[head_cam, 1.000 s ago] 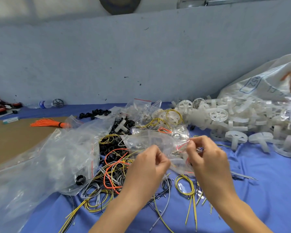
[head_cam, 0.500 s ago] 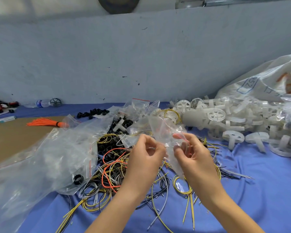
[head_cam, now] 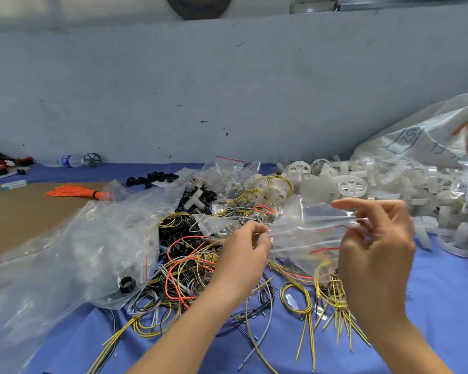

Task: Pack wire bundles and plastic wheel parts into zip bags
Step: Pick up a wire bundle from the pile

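Now we hold the small clear plastic zip bag stretched between our hands, long axis running left to right: left hand pinches its near-left edge, right hand its far end. Loose yellow and orange wire loops lie just below.

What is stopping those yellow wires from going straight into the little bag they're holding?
Nothing visible. Both hands, left hand and right hand, grip the small zip bag directly above the loose yellow wires on the blue cloth.
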### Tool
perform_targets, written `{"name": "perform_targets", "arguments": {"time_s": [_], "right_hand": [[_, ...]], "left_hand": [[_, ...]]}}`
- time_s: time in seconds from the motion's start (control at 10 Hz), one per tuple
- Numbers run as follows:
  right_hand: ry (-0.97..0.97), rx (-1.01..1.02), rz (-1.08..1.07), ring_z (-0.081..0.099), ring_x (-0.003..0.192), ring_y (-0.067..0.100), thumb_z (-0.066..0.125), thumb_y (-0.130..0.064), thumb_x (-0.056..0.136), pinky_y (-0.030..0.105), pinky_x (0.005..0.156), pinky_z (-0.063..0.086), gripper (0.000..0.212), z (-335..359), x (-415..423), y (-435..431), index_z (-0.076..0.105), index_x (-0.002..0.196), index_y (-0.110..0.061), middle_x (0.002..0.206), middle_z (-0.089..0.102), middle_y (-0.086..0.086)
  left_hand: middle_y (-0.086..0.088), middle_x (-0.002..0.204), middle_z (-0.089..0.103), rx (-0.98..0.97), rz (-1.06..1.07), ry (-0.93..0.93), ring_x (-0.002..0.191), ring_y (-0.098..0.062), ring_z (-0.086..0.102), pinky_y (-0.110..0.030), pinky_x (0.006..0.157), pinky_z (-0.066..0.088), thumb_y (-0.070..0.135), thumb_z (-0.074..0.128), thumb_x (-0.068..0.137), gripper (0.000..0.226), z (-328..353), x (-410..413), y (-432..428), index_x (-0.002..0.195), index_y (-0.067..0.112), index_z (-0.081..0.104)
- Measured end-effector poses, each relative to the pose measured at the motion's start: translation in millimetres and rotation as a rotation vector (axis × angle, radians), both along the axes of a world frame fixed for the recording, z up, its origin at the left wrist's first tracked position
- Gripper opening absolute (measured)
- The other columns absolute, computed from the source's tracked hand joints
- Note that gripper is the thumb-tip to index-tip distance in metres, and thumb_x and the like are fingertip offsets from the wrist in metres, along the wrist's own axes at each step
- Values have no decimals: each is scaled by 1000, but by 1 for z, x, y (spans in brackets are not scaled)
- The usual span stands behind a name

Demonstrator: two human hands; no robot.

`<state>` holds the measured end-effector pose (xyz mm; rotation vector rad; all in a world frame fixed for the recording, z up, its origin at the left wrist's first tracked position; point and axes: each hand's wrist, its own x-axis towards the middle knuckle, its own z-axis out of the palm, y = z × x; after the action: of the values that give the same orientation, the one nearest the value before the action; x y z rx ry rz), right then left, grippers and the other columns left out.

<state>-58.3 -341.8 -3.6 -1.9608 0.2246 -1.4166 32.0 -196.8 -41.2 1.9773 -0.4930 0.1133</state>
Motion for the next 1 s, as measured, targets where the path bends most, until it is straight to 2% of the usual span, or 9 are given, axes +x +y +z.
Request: {"name": "perform_targets", "arguments": {"time_s": [0.2,0.3,0.4,0.5,0.6,0.7,0.8,0.9,1.0], "right_hand": [[-251,-618,81,48,104,26,41,-14,100,31,99,31,35,6,-24,28,74,98,-23,113,57,1],[-85,-694,85,47,106,28,55,-10,86,33,95,34,33,-2,-20,30,69,111,-27,123,54,1],[213,-630,-24,49,92,27,71,1,51,39,78,46,59,-14,-9,12,71,105,-23,112,58,4],[570,-645,-62,55,85,26,79,5,52,34,60,48,57,-30,3,0,70,100,-24,101,56,2],[771,-616,-60,55,99,20,65,-17,86,30,61,44,34,-35,15,-9,60,116,-34,108,48,-5],[713,-582,-66,64,83,22,55,-30,96,32,53,44,20,-27,21,-17,62,114,-35,100,51,-5],[603,-509,-126,65,63,30,59,-31,93,31,47,41,15,-18,22,-25,68,105,-30,89,56,-2],[608,-476,-165,64,66,33,58,-33,93,33,51,43,16,-15,21,-36,68,105,-29,88,57,-1],[632,-493,-177,65,68,33,59,-33,93,32,51,39,16,-21,24,-38,69,105,-28,88,57,1]], "left_hand": [[5,78,67,-120,-491,303,72,-9,62,-24,61,53,17,56,89,12,20,-11,-29,90,20,67],[-1,87,63,118,-528,300,80,-15,58,-23,65,51,11,50,92,19,21,-1,-32,105,10,64],[-5,83,63,247,-561,429,65,-18,61,-23,52,51,20,50,95,19,8,6,-34,103,9,62],[-3,78,64,250,-357,524,46,-15,58,-22,42,48,31,53,97,27,-9,15,-22,119,15,50],[1,77,68,350,-182,324,44,-13,58,-22,42,45,34,52,97,31,-15,32,2,126,22,45],[7,74,68,459,-54,41,54,-11,63,-22,47,47,36,47,98,24,-9,49,30,119,26,55],[8,105,67,655,147,-202,88,-10,64,-33,79,54,38,44,99,30,-12,65,51,124,26,56],[-5,139,49,746,349,-158,125,-24,47,-43,100,40,43,39,99,44,-23,91,70,139,24,44],[-15,153,31,693,463,105,138,-38,32,-53,110,32,56,29,98,59,-33,123,87,148,25,30]]}}
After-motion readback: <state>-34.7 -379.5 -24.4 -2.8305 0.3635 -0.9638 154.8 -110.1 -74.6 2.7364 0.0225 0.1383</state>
